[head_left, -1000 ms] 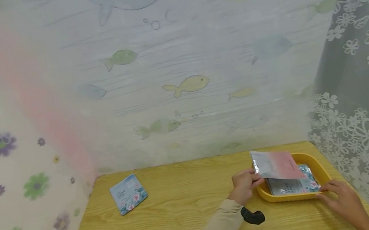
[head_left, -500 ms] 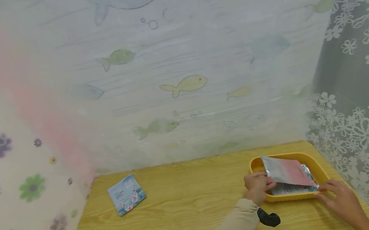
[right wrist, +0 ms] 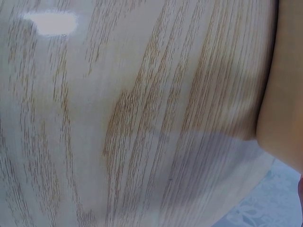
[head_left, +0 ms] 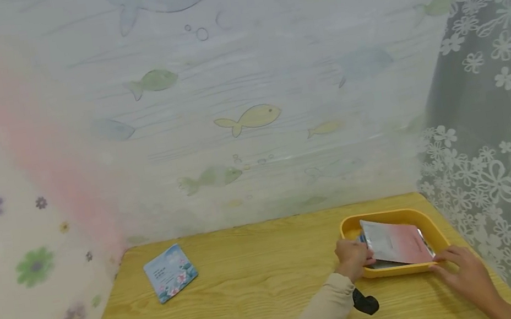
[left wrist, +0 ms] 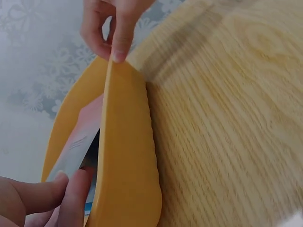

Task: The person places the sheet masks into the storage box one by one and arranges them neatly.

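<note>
My left hand (head_left: 353,258) reaches over the left end of a yellow plastic tray (head_left: 403,270). Thumb and finger pinch the near-left edge of a flat pink-and-silver sachet (head_left: 396,242), also visible in the left wrist view as a slanted pink-and-white packet (left wrist: 75,137). The sachet lies tilted inside the tray, over other packets that are mostly hidden beneath it. At the tray's near right corner, my right hand (head_left: 466,274) pinches the rim; in the left wrist view its thumb presses the outer wall.
A light-blue flowered sachet (head_left: 171,272) lies at the left of the wood-grain table (head_left: 237,296). Behind the table hangs a fish-print curtain (head_left: 259,181). A flowered lace curtain (head_left: 479,180) closes the right side. The right wrist view shows mostly tabletop (right wrist: 132,113).
My left hand has moved right and lowered the pink-and-silver sachet into the tray, where it now covers most of the packets. The right hand keeps hold of the rim.
</note>
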`<action>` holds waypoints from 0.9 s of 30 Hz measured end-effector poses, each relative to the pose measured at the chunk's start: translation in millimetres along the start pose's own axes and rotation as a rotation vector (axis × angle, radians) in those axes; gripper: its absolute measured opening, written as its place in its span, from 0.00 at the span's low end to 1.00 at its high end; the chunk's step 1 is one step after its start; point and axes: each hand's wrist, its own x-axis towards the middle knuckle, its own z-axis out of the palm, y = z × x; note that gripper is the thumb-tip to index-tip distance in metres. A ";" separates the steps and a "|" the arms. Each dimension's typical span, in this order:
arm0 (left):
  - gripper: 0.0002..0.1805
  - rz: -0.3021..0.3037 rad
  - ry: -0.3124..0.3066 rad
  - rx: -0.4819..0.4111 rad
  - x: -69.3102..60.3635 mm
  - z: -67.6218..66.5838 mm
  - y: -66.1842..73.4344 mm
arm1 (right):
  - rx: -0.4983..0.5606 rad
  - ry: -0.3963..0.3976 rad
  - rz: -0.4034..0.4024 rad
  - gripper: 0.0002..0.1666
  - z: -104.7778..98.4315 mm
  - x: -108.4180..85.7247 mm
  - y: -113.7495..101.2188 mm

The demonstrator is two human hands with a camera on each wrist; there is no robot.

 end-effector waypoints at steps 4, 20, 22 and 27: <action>0.13 0.037 0.013 0.106 0.9 -0.6 -0.7 | -0.007 -0.006 0.007 0.19 0.4 0.7 -1.5; 0.03 0.062 -0.274 0.079 -0.5 -31.4 14.1 | -0.030 -0.027 0.043 0.17 1.1 4.2 -7.3; 0.02 0.073 -0.334 0.094 4.7 -40.5 15.8 | -0.038 -0.036 0.057 0.17 1.5 4.6 -8.9; 0.06 0.081 -0.473 0.125 20.8 -65.7 25.1 | -0.048 -0.052 0.081 0.17 1.9 4.0 -10.3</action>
